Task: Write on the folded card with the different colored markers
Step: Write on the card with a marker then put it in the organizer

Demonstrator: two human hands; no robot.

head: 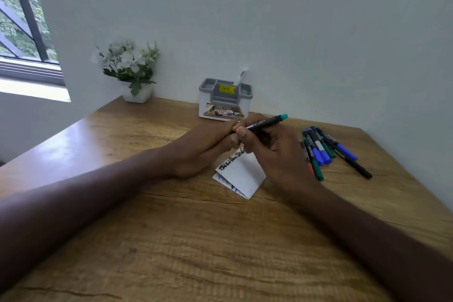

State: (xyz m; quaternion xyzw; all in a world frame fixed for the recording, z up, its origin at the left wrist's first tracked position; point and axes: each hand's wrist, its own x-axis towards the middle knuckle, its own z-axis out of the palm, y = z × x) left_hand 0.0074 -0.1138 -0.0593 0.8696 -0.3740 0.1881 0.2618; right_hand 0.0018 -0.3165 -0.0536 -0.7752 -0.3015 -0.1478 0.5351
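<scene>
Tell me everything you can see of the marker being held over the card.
The marker is a slim black barrel with a teal-green end cap and pale print along its side. It lies tilted, the green end pointing up and to the right, above the folded card. Both hands meet on its lower end: the right hand grips the barrel, and the left hand pinches the near end. Its tip is hidden by the fingers.
</scene>
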